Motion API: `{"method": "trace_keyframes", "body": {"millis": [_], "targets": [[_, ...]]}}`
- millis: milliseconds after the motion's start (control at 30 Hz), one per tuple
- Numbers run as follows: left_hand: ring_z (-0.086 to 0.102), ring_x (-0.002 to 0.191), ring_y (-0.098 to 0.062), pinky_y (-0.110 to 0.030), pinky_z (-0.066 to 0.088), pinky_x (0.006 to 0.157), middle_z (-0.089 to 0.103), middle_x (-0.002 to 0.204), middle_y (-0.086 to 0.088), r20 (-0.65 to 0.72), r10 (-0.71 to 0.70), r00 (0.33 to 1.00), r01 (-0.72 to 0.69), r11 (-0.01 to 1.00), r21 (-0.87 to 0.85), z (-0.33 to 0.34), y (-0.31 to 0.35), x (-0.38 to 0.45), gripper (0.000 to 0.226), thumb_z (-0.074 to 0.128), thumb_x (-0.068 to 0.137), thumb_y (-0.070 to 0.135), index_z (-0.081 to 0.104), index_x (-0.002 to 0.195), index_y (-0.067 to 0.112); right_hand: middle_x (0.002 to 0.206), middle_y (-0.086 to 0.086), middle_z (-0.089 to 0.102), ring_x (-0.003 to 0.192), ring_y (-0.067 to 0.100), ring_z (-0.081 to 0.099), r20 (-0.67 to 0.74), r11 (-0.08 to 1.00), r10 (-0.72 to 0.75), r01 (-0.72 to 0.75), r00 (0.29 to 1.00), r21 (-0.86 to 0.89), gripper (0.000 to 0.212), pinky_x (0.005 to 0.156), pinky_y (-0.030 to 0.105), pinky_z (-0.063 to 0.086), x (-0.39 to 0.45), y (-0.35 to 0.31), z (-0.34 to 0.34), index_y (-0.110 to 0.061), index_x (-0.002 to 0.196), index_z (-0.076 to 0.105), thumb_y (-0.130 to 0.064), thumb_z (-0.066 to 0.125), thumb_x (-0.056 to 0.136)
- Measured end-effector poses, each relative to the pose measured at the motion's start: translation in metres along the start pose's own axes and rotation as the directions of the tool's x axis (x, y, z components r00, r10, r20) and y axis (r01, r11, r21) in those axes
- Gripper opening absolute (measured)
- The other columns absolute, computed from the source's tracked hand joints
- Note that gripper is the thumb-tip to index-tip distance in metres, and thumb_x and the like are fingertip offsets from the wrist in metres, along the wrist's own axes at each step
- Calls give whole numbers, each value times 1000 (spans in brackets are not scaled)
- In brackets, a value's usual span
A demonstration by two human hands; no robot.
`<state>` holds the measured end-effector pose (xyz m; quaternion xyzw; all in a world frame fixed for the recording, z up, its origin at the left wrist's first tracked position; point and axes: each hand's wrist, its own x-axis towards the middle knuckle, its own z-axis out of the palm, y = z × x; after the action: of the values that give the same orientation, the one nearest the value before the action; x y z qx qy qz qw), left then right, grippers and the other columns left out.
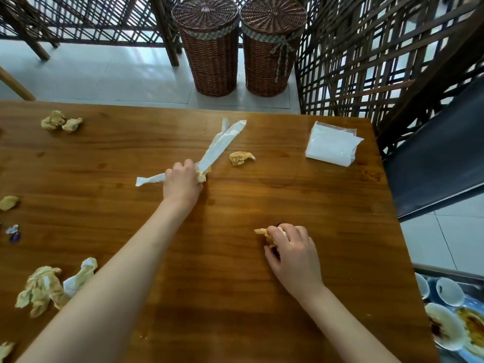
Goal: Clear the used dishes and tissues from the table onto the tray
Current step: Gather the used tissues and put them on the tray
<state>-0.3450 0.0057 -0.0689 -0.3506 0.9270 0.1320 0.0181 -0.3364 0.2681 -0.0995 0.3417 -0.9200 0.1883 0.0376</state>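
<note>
My left hand (182, 179) is stretched out to the middle of the desk (235, 297), its fingers curled round a stained tissue (202, 175) and pinching the clear plastic wrappers (217, 148) that fan out from under it, one strip trailing left, two running up and right. My right hand (293, 255) sits nearer me, its fingers bunched over another crumpled yellow tissue (264, 233), which pokes out on the thumb side.

Loose tissues are scattered all over: one small wad (241, 158) just beside the wrappers, a pair (61, 121) at the far left, one (9, 202) at the left edge, and a big heap (49, 284) near my left elbow. A pack of clean napkins (331, 144) lies at the far right corner. The tray (445, 273) sits below the desk's right side, already holding cups (450, 292) and sauce-smeared dishes (445, 326).

I judge these tissues to be almost weightless, soft, and probably greasy, so they will crush into a fist without resistance; several can go in one handful. The wrappers look slick and floppy, likely to slide free if held by one end, so I would gather them at the crossing point and wad them in with the tissue. Nothing here looks breakable; what I expect to go wrong is scraps dropping on the way to the tray.
</note>
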Motion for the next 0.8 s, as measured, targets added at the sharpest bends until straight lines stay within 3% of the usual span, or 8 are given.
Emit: {"method": "trace_keyframes", "body": {"millis": [100, 233, 467, 600, 800], "targets": [[52, 101, -34, -42, 45, 86, 56, 109, -17, -71, -5, 997, 0, 998, -62, -4, 9, 3, 38, 67, 84, 18, 52, 116, 4, 86, 5, 66, 73, 20, 61, -16, 999, -21, 21, 1000, -29, 32, 52, 25, 51, 1, 4, 0, -13, 98, 69, -16, 81, 68], [53, 99, -30, -41, 47, 84, 55, 109, -13, -136, 111, 984, -133, 976, -172, -6, 41, 11, 40, 68, 84, 24, 53, 117, 8, 83, 7, 66, 70, 20, 62, -43, 999, -34, 32, 999, -43, 32, 50, 25, 53, 1, 7, 1, -12, 96, 70, -14, 83, 66], [52, 105, -33, -40, 47, 88, 49, 118, -13, -25, 185, 982, -187, 963, -193, 13, 80, 20, 49, 69, 80, 14, 48, 125, 9, 82, 6, 67, 70, 19, 62, -46, 999, -32, 31, 998, -27, 29, 50, 24, 54, 2, 7, 1, -14, 95, 71, -15, 81, 68], [45, 122, -33, -39, 39, 101, 42, 139, -12, 50, 228, 972, -217, 962, -164, 19, 82, 25, 57, 69, 80, 13, 43, 131, 10, 82, 5, 68, 71, 18, 63, -48, 999, -26, 25, 998, -28, 26, 51, 22, 54, 3, 7, 1, -15, 94, 72, -17, 80, 69], [54, 107, -30, -37, 44, 92, 54, 120, -10, 70, 260, 963, -253, 963, -92, 17, 84, 24, 49, 69, 81, 17, 51, 126, 12, 82, 5, 68, 71, 18, 63, -39, 1000, -14, 14, 999, -19, 24, 51, 22, 54, 1, 5, -1, -15, 93, 72, -17, 80, 70]]}}
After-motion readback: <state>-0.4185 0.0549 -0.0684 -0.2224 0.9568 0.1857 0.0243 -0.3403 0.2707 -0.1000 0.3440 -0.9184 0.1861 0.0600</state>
